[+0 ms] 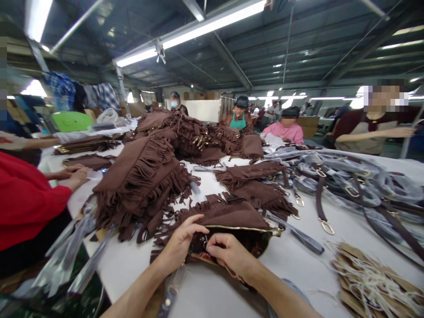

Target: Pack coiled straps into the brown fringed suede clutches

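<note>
A dark brown fringed bag (228, 215) lies in front of me, its gold-toothed zip undone and its mouth gaping towards me. At the left end of that opening, my left hand (182, 240) has its fingers curved over the zip edge, gripping the bag. My right hand (230, 252) reaches into the mouth with thumb and forefinger pinched together. Beside those fingertips is a small shiny metal piece; what exactly they pinch is too small to tell. Some patterned red lining shows below the fingers. The bag's inside is mostly dark.
Brown fringed bags (142, 176) are heaped left and beyond. Plastic-wrapped straps (353, 190) with gold buckles spread over the right of the white table (308, 274). Brown tags with white strings (374, 278) lie near right. A red-sleeved co-worker (29, 198) is at left; others work across.
</note>
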Tool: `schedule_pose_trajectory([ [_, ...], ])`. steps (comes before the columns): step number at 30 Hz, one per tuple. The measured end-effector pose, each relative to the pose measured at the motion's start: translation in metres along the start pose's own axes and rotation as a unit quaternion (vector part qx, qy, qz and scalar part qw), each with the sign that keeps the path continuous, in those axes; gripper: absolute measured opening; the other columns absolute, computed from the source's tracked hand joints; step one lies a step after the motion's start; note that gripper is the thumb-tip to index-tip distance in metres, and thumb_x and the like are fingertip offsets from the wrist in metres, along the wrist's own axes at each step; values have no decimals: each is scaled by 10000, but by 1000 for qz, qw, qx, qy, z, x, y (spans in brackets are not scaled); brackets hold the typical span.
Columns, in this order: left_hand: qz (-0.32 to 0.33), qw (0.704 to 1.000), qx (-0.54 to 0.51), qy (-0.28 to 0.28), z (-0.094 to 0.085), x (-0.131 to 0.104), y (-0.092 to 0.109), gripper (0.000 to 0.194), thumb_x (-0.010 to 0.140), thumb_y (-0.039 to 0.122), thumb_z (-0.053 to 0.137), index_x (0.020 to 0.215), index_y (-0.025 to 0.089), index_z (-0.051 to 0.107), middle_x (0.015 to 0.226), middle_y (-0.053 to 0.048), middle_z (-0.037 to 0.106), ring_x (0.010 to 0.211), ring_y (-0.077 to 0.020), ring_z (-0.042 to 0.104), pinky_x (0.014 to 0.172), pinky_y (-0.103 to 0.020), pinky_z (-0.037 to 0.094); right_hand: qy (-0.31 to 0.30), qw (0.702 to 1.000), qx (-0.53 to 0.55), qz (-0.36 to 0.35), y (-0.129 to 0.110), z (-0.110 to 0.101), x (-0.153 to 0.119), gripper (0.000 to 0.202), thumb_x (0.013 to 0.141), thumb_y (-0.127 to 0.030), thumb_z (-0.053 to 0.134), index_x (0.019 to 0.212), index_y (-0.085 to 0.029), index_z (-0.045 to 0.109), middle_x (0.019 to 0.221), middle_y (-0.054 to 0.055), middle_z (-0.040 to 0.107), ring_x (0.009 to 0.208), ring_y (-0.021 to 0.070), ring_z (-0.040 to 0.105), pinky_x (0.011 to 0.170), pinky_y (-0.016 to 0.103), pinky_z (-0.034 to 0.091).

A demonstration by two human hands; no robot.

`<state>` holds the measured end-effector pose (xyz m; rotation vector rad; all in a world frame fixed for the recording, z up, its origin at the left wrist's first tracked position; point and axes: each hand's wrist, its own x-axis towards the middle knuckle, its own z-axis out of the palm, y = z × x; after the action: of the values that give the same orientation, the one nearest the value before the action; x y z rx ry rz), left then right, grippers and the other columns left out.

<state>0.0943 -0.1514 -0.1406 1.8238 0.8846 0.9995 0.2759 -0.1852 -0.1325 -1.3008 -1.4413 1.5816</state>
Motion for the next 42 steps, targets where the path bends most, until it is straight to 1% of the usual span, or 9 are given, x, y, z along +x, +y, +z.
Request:
schedule_pose_trajectory([
  [3,-15,999,27,-13,-3,1,4,326,808,194,414,853,191,737,1274,-76,578,1181,-227,523,1020,-322,363,1,1000,19,0,0,-1,-1,301,672,-480,629,735,-204,526,409,-123,369,335,46,242,370,193,164],
  [7,-53,993,84,-57,-6,-1,13,332,720,142,461,917,193,723,979,-48,663,1014,-216,578,930,-306,403,12,1000,26,-9,2,-1,0,315,644,-494,628,712,-208,516,412,-127,325,364,51,235,377,195,155],
  [14,-61,994,91,-12,5,1,9,197,634,98,481,726,167,640,833,-26,615,861,-188,576,806,-283,414,27,999,-32,-18,5,0,3,196,689,-408,522,730,-216,509,430,-111,345,379,75,258,412,214,205],
  [19,-86,992,87,-1,6,3,5,198,638,98,497,711,168,667,838,-28,621,864,-189,580,809,-286,409,73,986,-138,-51,10,-6,0,110,681,-271,531,625,-183,566,527,-47,448,511,108,372,498,238,249],
  [23,-98,991,92,3,5,3,6,230,633,76,489,720,164,683,819,-25,623,835,-180,579,797,-279,406,108,967,-217,-76,11,-10,-4,122,652,-178,532,538,-170,575,564,-15,520,605,137,453,581,254,287],
  [31,-79,994,71,-10,6,1,10,278,646,58,507,768,178,725,889,-24,618,895,-174,585,828,-261,410,107,949,-279,-103,-1,-4,2,168,693,-116,538,592,-157,666,606,8,633,629,144,540,613,243,339],
  [34,-59,996,71,-12,8,0,12,231,683,79,545,768,190,729,907,-23,613,909,-173,582,826,-256,411,101,947,-286,-107,-3,0,4,169,710,-119,551,606,-160,678,608,9,645,633,147,560,612,239,356],
  [38,-33,991,132,-2,10,-2,14,169,736,82,524,681,180,650,836,-26,584,838,-169,565,755,-260,413,103,943,-295,-114,-4,-3,0,170,760,-153,547,674,-171,693,685,24,681,686,168,595,664,259,392],
  [42,21,969,245,-26,10,-7,32,198,801,63,438,750,188,582,994,-59,564,883,-186,536,783,-292,412,180,910,-321,-189,-11,-13,-18,215,870,-221,457,778,-179,647,828,64,656,820,208,574,766,318,391],
])
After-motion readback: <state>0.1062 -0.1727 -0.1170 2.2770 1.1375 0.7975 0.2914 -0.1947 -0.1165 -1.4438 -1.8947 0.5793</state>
